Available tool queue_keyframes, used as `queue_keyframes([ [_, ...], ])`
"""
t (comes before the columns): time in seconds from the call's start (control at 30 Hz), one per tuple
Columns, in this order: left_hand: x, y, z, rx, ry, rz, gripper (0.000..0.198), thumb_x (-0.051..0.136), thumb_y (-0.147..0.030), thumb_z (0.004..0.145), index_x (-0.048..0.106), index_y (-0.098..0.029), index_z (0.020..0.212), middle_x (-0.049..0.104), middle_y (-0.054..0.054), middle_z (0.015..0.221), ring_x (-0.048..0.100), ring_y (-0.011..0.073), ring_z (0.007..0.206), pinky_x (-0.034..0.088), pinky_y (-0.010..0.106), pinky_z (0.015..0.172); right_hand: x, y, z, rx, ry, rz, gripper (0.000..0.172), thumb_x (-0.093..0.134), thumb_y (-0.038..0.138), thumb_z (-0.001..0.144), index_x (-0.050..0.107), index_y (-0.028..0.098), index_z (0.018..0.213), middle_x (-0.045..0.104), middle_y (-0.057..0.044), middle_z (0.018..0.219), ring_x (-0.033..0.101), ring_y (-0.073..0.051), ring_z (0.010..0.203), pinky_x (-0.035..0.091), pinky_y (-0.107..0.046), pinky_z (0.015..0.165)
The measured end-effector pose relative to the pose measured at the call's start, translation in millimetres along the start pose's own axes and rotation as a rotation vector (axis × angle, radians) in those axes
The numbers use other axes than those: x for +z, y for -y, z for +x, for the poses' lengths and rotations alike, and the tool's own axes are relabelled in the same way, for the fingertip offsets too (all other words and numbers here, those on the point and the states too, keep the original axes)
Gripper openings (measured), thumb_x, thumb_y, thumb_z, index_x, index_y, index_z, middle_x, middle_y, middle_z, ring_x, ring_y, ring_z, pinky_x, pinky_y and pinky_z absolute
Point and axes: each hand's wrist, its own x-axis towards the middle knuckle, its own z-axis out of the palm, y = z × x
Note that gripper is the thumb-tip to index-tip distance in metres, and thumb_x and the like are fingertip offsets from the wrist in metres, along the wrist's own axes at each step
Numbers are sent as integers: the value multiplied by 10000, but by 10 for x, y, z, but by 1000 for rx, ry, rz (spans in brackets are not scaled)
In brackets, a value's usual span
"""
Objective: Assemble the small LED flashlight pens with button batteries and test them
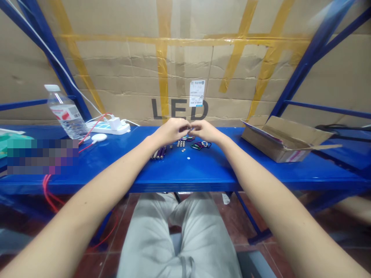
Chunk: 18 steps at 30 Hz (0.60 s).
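My left hand (174, 130) and my right hand (204, 130) meet above the far middle of the blue table, fingertips pinched together. Something small sits between them, mostly hidden by the fingers, and I cannot make out its kind. Just below lie several small silver button cells (181, 143) in rows. Beside my left wrist is a row of slim tubes (159, 153), dark purple and silver. Several coloured carabiners (199, 145) are piled under my right hand. A small white disc (188, 158) lies nearer the front edge.
To the right stands an open cardboard box (278, 141). A water bottle (65, 114), a white power strip (111, 126) and red cables (48, 189) are on the left. Behind the table (185, 173) rises a large taped cardboard sheet (130, 77), between blue metal posts (307, 61).
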Motion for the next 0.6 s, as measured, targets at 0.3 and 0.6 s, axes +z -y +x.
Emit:
queue_keyframes([
  [0.3, -48, -52, -8, -20, -21, -57, 133, 599, -141, 854, 682, -155, 956, 730, 32, 836, 658, 130, 738, 501, 261, 704, -19, 68, -11, 8, -46, -20, 144, 654, 206, 752, 743, 165, 858, 660, -32, 773, 592, -177, 710, 461, -314, 659],
  [0.6, 16, 0, -15, -34, 27, -40, 63, 632, -143, 855, 635, -157, 916, 706, 34, 835, 648, 147, 755, 490, 272, 705, -8, 46, 6, -250, -230, -292, 136, 655, 176, 818, 777, 226, 848, 579, -74, 947, 580, -236, 928, 482, -425, 883],
])
